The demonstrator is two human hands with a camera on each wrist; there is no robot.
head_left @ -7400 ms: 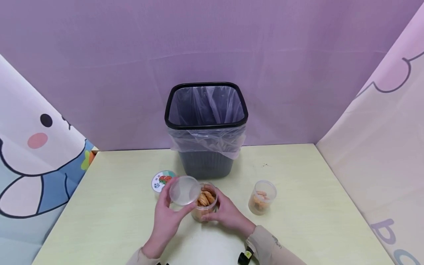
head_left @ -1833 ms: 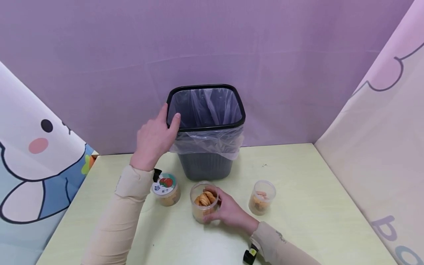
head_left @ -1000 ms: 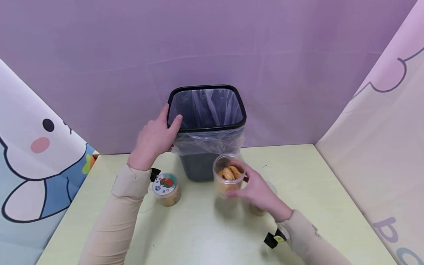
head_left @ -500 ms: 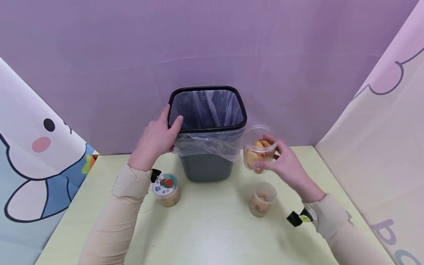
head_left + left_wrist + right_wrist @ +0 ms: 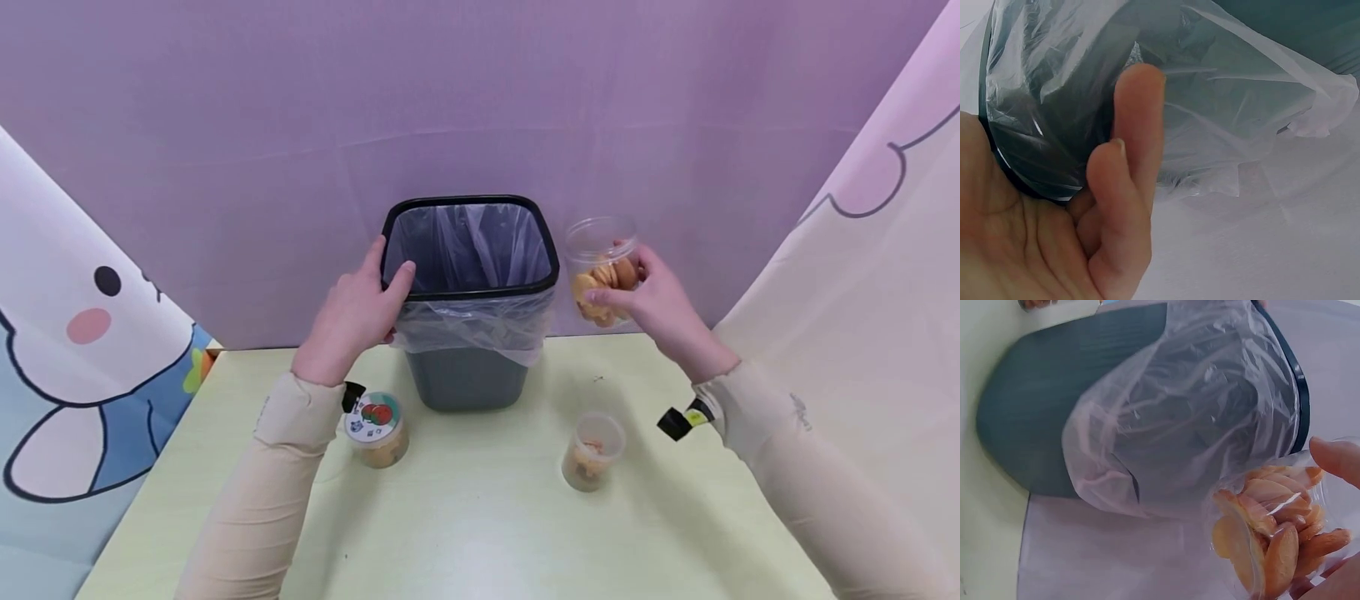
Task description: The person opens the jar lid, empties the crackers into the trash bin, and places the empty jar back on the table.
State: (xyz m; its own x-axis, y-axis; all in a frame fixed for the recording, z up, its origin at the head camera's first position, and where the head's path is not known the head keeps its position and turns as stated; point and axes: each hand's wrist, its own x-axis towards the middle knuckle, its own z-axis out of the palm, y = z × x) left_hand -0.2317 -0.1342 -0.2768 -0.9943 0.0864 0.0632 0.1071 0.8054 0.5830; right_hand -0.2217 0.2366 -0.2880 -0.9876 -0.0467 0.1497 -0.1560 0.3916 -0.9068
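My right hand (image 5: 652,292) holds a clear, lidless plastic jar (image 5: 600,237) of golden-brown cookies (image 5: 1282,550). The jar is raised off the table, close to the right of the trash bin's black rim, and stands roughly upright. My left hand (image 5: 356,308) grips the front left corner of the trash bin (image 5: 465,379), its thumb over the rim. In the left wrist view, fingers (image 5: 1138,119) of that hand lie against the clear bin liner (image 5: 1241,94) outside. The bin stands upright with the liner folded over its rim.
A lidded jar (image 5: 377,429) with a tomato picture on its lid stands on the table (image 5: 480,533) left of the bin. Another clear jar (image 5: 592,454), open-topped with some cookies in it, stands at the right. A purple cloth backdrop (image 5: 480,100) hangs behind.
My left hand held a clear lid earlier; since then it has gone to the bin's rim and stayed there. My right hand has lifted the cookie jar up and right, beside the bin.
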